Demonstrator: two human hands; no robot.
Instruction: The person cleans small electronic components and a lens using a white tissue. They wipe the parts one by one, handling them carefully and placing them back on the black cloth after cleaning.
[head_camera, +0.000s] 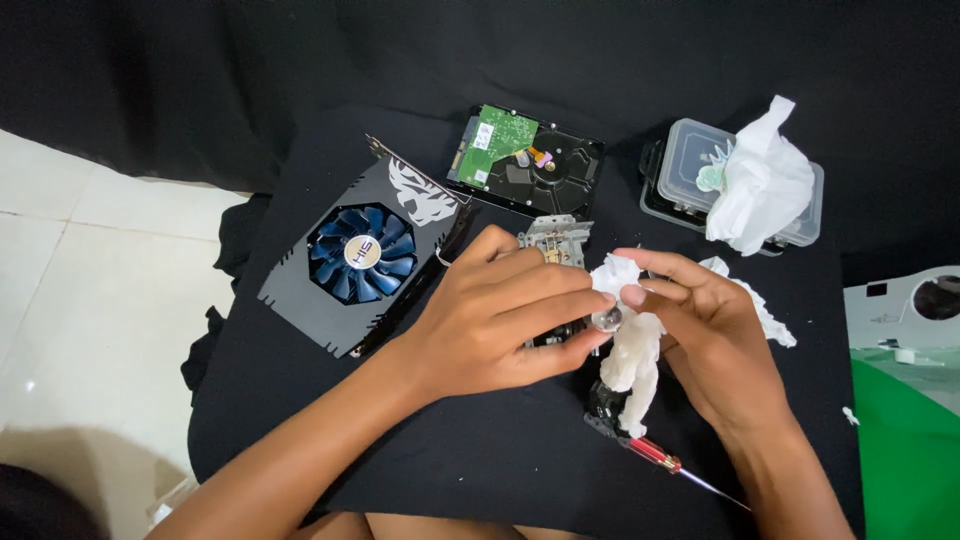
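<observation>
Between both hands, white tissue

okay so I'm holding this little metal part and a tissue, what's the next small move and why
Probably press the twisted white tissue in your right hand onto the small round shiny piece and rub gently. Your left hand already steadies the metal part, and the tissue lies right beside that piece.

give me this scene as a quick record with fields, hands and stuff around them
left hand: holds a small metal part, fingers curled
right hand: pinches a twisted white tissue against the part
near the hands: red screwdriver
behind: graphics card, hard drive, plastic box with crumpled tissue on it
surface: black cloth
</observation>
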